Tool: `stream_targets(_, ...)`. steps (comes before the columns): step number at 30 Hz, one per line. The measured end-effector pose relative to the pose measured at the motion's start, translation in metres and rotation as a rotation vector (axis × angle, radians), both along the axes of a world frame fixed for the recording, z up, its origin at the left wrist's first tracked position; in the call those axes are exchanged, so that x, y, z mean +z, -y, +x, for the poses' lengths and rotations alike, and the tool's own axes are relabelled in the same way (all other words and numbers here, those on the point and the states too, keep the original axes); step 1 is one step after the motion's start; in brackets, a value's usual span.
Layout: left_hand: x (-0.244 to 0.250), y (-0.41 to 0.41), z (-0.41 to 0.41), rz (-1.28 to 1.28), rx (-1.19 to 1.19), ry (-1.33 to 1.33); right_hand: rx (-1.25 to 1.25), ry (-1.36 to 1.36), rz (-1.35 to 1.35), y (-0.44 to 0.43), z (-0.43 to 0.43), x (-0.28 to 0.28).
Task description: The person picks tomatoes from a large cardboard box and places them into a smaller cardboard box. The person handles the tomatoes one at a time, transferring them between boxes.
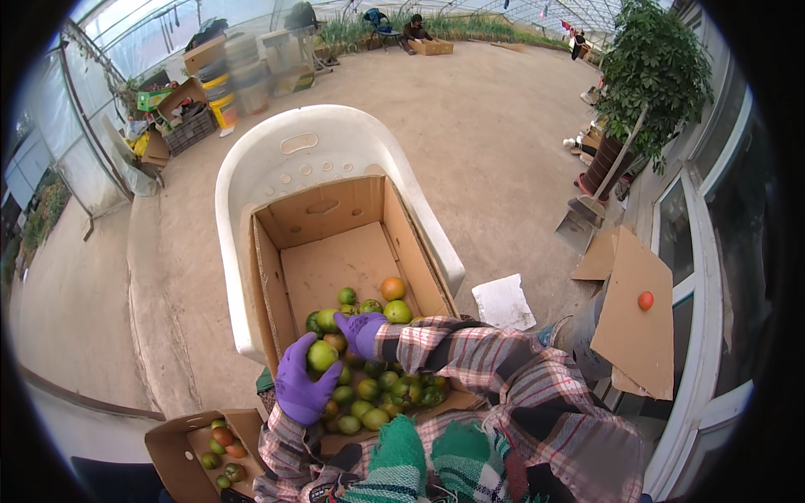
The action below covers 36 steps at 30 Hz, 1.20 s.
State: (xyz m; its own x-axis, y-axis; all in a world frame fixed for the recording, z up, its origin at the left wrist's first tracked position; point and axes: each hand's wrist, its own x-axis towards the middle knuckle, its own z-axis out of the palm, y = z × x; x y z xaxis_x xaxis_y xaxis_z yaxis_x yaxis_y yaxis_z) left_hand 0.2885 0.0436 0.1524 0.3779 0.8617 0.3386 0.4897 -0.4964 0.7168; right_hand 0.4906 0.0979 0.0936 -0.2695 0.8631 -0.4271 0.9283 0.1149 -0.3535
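Observation:
My left hand [303, 386], in a purple glove, is curled round a green tomato [322, 356] at the left side of a cardboard box [333, 258]. Inside the box, my right hand [363, 333], also gloved in purple, reaches in among the fruit. Its fingertips are beside a green tomato [327, 320], and its palm side is hidden, so a hold cannot be made out. Green tomatoes [368, 388] crowd the near half of the box, with an orange one [393, 288] at the far edge of the pile. Bare cardboard shows in the far half.
The box rests in a white plastic chair [314, 132]. A smaller carton [173, 443] of mixed tomatoes stands at lower left. To the right, one red tomato [646, 300] lies on a cardboard sheet [629, 339], near a white foam slab [503, 302]. Farther off, a person [415, 31] sits by a box.

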Motion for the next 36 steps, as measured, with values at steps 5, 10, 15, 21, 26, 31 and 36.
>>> stream_targets(5, -0.004, -0.001, -0.001, -0.017, -0.012, 0.015, 0.116, 0.196, 0.063, -0.020, -0.010, 0.007)
stream_targets(10, 0.000, -0.001, 0.001, -0.025, 0.002, 0.021, 0.054, -0.112, 0.356, -0.027, -0.016, -0.032)
stream_targets(15, -0.001, 0.001, 0.002, -0.003, 0.014, 0.006, 0.142, 0.150, 0.175, -0.029, -0.017, -0.007)
stream_targets(21, -0.003, 0.001, 0.002, 0.022, 0.023, -0.015, 0.124, 0.177, 0.214, -0.031, -0.022, -0.011)
stream_targets(26, -0.002, 0.001, 0.005, 0.040, 0.047, -0.036, 0.173, 0.074, 0.203, -0.035, -0.025, -0.011)
stream_targets(31, 0.003, 0.002, 0.004, 0.043, 0.064, 0.051, 0.237, -0.200, 0.223, -0.012, -0.018, 0.021)
stream_targets(36, 0.004, 0.004, 0.004, -0.023, 0.157, 0.166, 0.489, -0.009, 0.081, 0.001, -0.018, 0.012)
